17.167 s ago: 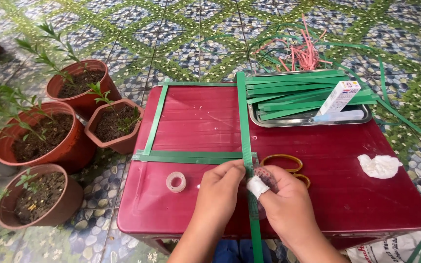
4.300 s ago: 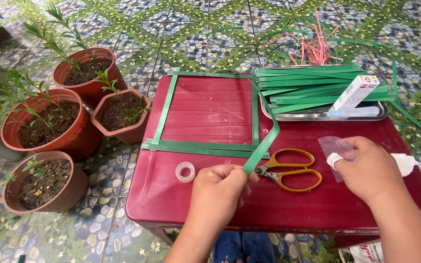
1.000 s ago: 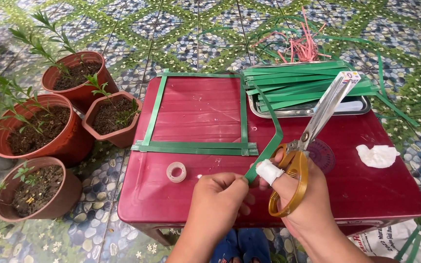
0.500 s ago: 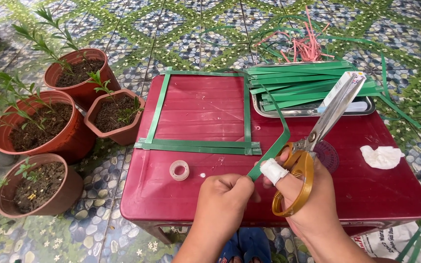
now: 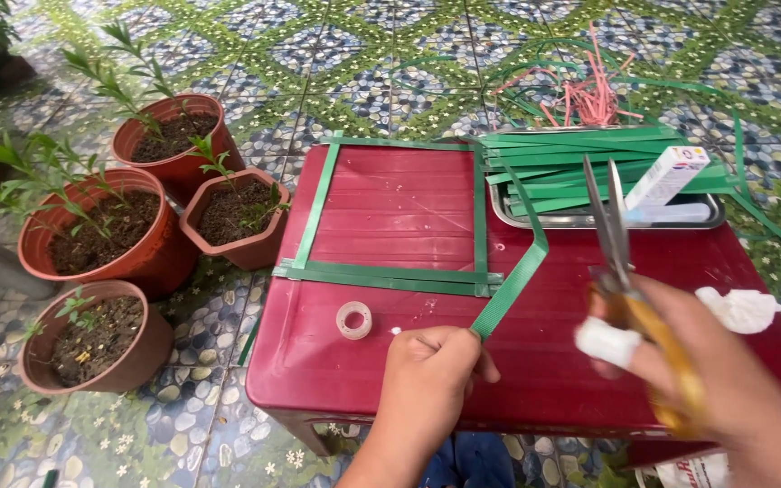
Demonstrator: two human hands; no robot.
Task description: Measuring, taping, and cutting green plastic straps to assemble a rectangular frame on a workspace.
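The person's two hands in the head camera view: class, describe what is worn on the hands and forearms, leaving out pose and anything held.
Both the left hand and the right hand are bare: no gloves, rings or watch show. The forearms are uncovered as far as visible, with no sleeves. The right hand has a white bandage-like wrap around one finger, apparently the thumb.

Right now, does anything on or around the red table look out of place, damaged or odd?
Two things stand out. The right hand holding the scissors has a white wrap on one finger, like a bandage. Loose pink and green strips lie tangled on the tiled floor beyond the metal tray. The green strip frame lies flat and square.
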